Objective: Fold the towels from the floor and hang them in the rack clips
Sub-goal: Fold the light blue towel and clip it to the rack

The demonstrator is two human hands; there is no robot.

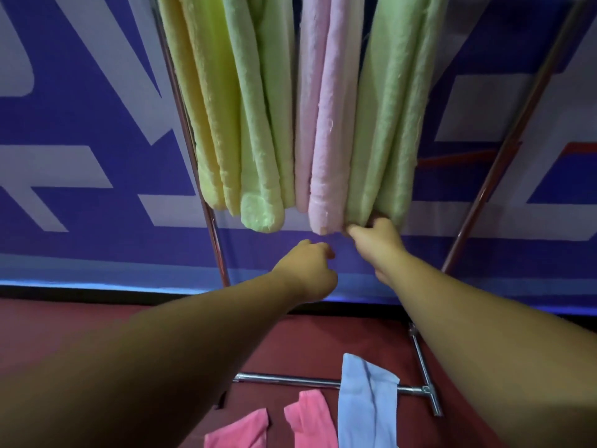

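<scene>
Several folded towels hang side by side from the rack: a yellow towel (206,101), a green towel (258,130), a pale pink towel (326,124) and a second green towel (387,118) at the right. My right hand (376,242) pinches the bottom end of that right green towel. My left hand (307,270) hovers just below the pink towel with its fingers curled, holding nothing. On the floor lie a light blue towel (368,402) and two pink towels (307,421). The rack clips are out of view above.
The metal rack (213,221) has slanted side poles and a chrome base bar (284,379) on the dark red floor (64,324). A blue and white banner wall (80,124) stands right behind the rack.
</scene>
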